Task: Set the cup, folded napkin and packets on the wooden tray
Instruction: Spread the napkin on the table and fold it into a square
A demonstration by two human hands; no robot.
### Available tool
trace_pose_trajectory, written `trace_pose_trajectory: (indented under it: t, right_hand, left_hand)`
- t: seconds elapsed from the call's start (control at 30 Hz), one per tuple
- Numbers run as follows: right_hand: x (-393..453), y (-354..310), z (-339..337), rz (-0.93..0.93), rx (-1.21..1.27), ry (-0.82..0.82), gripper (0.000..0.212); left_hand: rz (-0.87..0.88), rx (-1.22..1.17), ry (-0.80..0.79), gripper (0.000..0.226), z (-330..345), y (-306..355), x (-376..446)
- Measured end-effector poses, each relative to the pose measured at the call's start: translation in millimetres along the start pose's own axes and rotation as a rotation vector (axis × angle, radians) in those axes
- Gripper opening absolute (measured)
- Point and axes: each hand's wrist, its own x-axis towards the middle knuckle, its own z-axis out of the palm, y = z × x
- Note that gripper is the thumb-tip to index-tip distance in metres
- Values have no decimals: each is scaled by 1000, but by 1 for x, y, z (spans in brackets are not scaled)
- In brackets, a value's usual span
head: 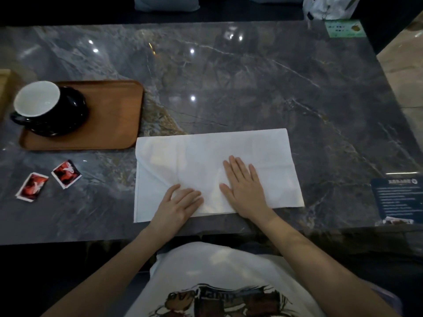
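A white napkin (206, 161) lies folded once into a wide rectangle near the table's front edge. My right hand (243, 187) rests flat on it with fingers spread. My left hand (178, 203) presses on its near edge, fingers loosely apart. At the left, a wooden tray (114, 115) carries a black cup with a white inside (39, 99) on a black saucer (68, 120), set at the tray's left end. Two red packets (66, 173) (32, 187) lie on the table in front of the tray.
The dark marble table (251, 88) stretches far back. A dark blue printed card (399, 200) sits at the right front edge. A green card (345, 28) and a white plastic bag (329, 6) are at the far right corner.
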Motion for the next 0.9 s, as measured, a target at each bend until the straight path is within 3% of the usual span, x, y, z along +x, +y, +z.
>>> trace_pose_trajectory:
  t: [0.23, 0.37, 0.53, 0.77, 0.9]
  right_hand:
    - [0, 2, 3, 5, -15, -11, 64]
    - [1, 1, 3, 14, -11, -8, 62]
    - [0, 2, 4, 4, -20, -1, 62]
    - [0, 2, 4, 2, -13, 10, 61]
    - [1, 3, 5, 3, 7, 7, 62]
  left_hand:
    - [-368, 44, 102, 46, -22, -20, -1]
    - [-445, 69, 126, 29, -35, -27, -10]
    - [-419, 96, 117, 26, -41, -19, -36]
    - [-432, 48, -94, 36, -32, -14, -58]
    - [-547, -8, -183, 34, -40, -14, -50]
